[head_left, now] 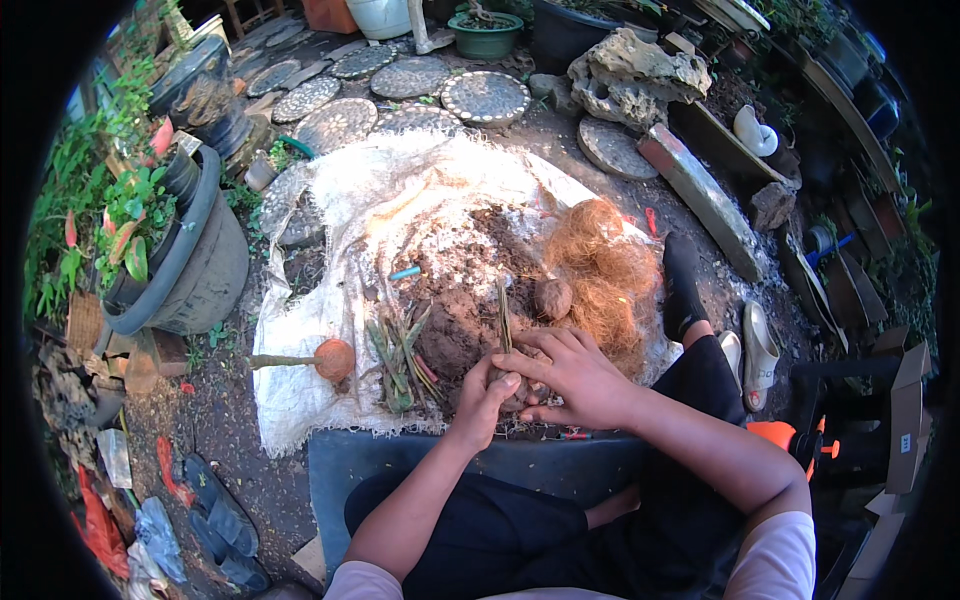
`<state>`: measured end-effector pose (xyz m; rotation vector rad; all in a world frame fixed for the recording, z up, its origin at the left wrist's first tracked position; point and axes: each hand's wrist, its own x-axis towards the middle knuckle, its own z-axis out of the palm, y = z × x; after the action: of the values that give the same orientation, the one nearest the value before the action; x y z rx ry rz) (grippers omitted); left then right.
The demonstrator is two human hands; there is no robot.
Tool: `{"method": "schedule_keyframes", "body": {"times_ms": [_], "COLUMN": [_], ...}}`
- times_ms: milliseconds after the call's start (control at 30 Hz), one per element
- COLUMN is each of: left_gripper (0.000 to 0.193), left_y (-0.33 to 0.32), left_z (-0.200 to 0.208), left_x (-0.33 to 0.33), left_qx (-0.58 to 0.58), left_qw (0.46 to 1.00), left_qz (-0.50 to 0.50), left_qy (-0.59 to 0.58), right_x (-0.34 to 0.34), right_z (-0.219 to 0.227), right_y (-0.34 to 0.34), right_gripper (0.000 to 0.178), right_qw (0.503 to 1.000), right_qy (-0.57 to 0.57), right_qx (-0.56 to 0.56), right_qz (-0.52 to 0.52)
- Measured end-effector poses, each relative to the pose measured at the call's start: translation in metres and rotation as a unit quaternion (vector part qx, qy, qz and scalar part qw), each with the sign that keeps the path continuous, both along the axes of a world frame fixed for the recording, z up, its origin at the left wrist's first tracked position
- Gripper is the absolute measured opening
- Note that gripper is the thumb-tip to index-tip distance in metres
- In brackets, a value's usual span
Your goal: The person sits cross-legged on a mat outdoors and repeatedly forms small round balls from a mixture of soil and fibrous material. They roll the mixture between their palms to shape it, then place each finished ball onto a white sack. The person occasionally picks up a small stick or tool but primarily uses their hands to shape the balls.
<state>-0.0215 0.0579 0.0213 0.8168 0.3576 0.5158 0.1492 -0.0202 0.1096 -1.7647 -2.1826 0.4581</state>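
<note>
Both my hands are wrapped round a lump of soil (pixel 515 402) with a green-brown plant stem (pixel 503 312) standing up out of it. My left hand (pixel 478 402) cups its left side, thumb on top near the stem's base. From the right, my right hand (pixel 568 372) presses over it with bent fingers; much of the lump is hidden. Just beyond lie loose dark soil (pixel 450 335) and a round brown ball (pixel 552 298). Tangled coconut fibre (pixel 608 262) is heaped to the right. On the left rests a fibre-covered ball (pixel 334 360) with a long stem.
A white woven sack (pixel 300 405) is spread under everything. Cut green leaves (pixel 392 372) and a small blue piece (pixel 405 272) lie on it. A blue-grey mat (pixel 335 465) is beneath me. Around stand a large grey pot (pixel 215 260), round stepping stones (pixel 485 98) and a concrete beam (pixel 705 205).
</note>
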Motion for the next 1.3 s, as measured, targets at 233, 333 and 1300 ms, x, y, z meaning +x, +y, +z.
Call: {"method": "schedule_keyframes", "body": {"times_ms": [233,333,1300], "left_gripper": [0.045,0.06,0.035], "left_y": [-0.004,-0.006,0.021], "left_z": [-0.009,-0.017,-0.001], "left_x": [0.002,0.003,-0.011], "left_qx": [0.034,-0.03,-0.19], "left_qw": [0.998,0.999,0.977], "left_qz": [0.046,0.038,0.063], "left_qy": [0.002,0.007,-0.077], "right_x": [0.001,0.0,0.023], "right_z": [0.001,0.0,0.001], "right_y": [0.0,0.0,0.003], "right_gripper": [0.065,0.06,0.056], "right_qw": [1.0,1.0,0.991], "right_qy": [-0.008,0.021,0.095], "right_qx": [-0.018,-0.01,0.065], "right_qz": [0.005,0.02,-0.063]}}
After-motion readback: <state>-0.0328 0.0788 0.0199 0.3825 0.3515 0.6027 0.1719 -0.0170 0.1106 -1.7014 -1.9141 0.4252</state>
